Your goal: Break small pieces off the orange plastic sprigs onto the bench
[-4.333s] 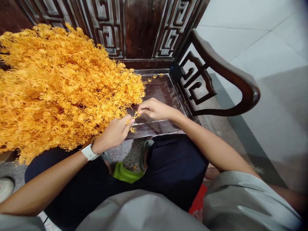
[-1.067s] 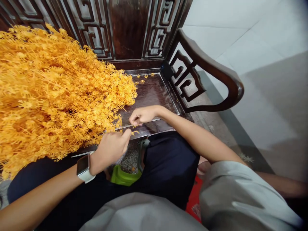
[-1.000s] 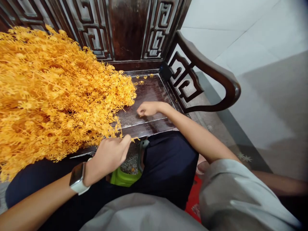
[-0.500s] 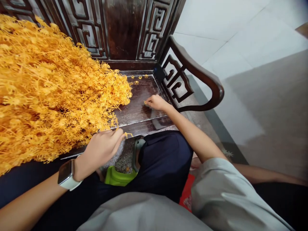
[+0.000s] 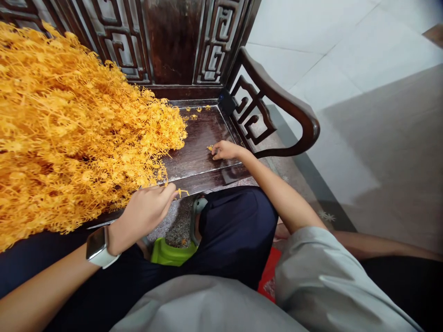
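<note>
A big heap of orange-yellow artificial flower pieces point(image 5: 86, 133), thin stems with spiky heads, covers the left of the dark wooden bench point(image 5: 194, 159). My left hand point(image 5: 147, 210), wearing a watch, is closed at the heap's front edge, pinching a thin yellow flower stem point(image 5: 182, 192) that pokes out past the fingertips. Over the bare right part of the seat is my right hand point(image 5: 226, 151), its fingers bent together. A small yellow flower head point(image 5: 209, 148) shows at its fingertips. Several loose flower heads point(image 5: 194, 116) lie near the back of the seat.
The bench has a carved backrest point(image 5: 173, 41) and a curved armrest point(image 5: 304, 124) on the right. A small dark box point(image 5: 227, 102) sits in the back corner. Below are a green plastic stool point(image 5: 173, 252) and something red point(image 5: 270, 272). Another person's limb shows at right.
My right hand has shifted slightly right and toward me, its fingers turned a little, the small flower head still at their tips. My left hand keeps its pinch almost in place. The view has shifted slightly.
</note>
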The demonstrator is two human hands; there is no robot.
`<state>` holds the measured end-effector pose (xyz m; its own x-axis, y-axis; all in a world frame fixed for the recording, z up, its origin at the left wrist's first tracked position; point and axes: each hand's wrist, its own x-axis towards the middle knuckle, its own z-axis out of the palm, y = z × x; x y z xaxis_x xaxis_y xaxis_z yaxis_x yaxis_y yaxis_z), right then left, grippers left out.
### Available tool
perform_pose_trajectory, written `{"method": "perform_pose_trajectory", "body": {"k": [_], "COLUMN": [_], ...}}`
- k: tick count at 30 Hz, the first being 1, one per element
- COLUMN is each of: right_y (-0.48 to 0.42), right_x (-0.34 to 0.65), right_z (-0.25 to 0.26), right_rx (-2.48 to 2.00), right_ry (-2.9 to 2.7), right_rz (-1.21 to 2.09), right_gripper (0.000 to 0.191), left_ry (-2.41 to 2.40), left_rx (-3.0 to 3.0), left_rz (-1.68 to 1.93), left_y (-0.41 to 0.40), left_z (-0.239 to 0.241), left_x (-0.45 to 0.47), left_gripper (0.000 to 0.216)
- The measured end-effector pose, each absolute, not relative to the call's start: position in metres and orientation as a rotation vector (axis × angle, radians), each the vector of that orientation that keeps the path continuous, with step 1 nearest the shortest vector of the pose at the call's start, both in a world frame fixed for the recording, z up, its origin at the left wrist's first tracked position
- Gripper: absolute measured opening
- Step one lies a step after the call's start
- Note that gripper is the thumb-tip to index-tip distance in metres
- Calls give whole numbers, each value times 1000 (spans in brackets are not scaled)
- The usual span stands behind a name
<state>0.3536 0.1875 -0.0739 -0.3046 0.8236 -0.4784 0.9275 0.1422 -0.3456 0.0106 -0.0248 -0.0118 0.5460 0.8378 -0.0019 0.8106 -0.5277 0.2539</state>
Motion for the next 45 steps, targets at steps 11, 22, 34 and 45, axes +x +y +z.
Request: {"method": "perform_pose_trajectory", "body": {"k": [11, 22, 34, 45], "right_y": [182, 113, 107, 124], "right_x": [340, 248, 216, 217], "right_z": [-67, -7, -12, -29], "right_rx": [1783, 823, 808, 1147], "right_ry": [2228, 2563, 3254, 3157], "right_rz": [-1070, -1924, -1532, -1774], "right_gripper": [58, 42, 25, 27], "left_ry": [1387, 1204, 968, 876], "left_rx": [2293, 768, 649, 537], "left_rz": [287, 923, 860, 1036], "left_y": [-20, 7, 11, 14], "left_z": [-20, -8, -9, -7], "left_x": [8, 11, 10, 7], "left_gripper": [28, 29, 40, 20]}}
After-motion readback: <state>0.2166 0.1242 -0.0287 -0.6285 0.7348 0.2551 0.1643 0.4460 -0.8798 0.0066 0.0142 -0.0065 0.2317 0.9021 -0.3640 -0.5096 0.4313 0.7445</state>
